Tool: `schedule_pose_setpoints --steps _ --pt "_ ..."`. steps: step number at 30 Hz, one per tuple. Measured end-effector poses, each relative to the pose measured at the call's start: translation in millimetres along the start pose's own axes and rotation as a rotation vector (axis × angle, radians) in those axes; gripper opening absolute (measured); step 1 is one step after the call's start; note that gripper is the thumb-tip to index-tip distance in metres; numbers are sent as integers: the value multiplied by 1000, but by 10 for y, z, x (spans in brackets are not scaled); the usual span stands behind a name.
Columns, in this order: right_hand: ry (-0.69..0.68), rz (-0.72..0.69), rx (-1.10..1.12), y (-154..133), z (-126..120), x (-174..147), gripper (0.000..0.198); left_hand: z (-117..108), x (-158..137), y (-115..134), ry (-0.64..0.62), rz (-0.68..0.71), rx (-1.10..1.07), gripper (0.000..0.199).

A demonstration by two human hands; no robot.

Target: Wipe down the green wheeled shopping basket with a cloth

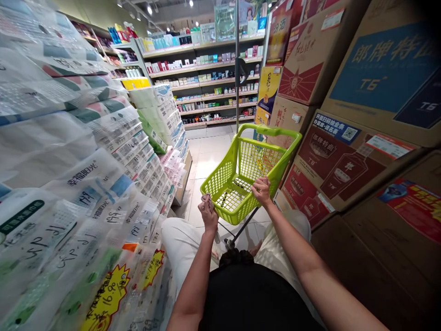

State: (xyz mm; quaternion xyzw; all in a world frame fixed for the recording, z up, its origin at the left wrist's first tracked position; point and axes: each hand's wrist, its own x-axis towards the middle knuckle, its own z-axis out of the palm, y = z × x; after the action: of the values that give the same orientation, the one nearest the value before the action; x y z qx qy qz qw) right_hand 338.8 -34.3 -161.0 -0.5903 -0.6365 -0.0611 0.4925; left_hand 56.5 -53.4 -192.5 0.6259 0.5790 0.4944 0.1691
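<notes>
In front of me stands a lime-green shopping cart [227,170] with a lattice plastic basket and a dark metal frame. Its basket shows nothing but the lattice floor and walls. At the basket's near left corner, my left hand [208,218] is closed around a crumpled greyish cloth [207,201], pressed against the rim. My right hand [262,191] has its fingers wrapped over the near right part of the rim. The cart's handle [268,131] is on the far side, away from both hands.
Stacked packs of tissue paper [117,138] line the left side, with yellow price signs [108,296] low down. Cardboard liquor cartons [337,156] rise on the right. A thin upright pole [237,101] stands behind the cart, before shelves of small boxed goods [213,78]. Pale floor tiles [200,156] run between.
</notes>
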Motion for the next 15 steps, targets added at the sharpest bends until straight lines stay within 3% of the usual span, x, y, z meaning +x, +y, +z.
schedule_pose_setpoints --steps 6,8,12,15 --pt "-12 27 -2 49 -37 1 34 -31 -323 -31 -209 300 19 51" --pt "-20 20 11 65 -57 0 34 -78 -164 -77 -184 245 39 51" --pt "-18 -3 33 64 -66 -2 36 -151 436 -164 -76 53 72 57" --pt "-21 7 32 64 -46 -3 35 -151 598 -214 -64 53 57 57"
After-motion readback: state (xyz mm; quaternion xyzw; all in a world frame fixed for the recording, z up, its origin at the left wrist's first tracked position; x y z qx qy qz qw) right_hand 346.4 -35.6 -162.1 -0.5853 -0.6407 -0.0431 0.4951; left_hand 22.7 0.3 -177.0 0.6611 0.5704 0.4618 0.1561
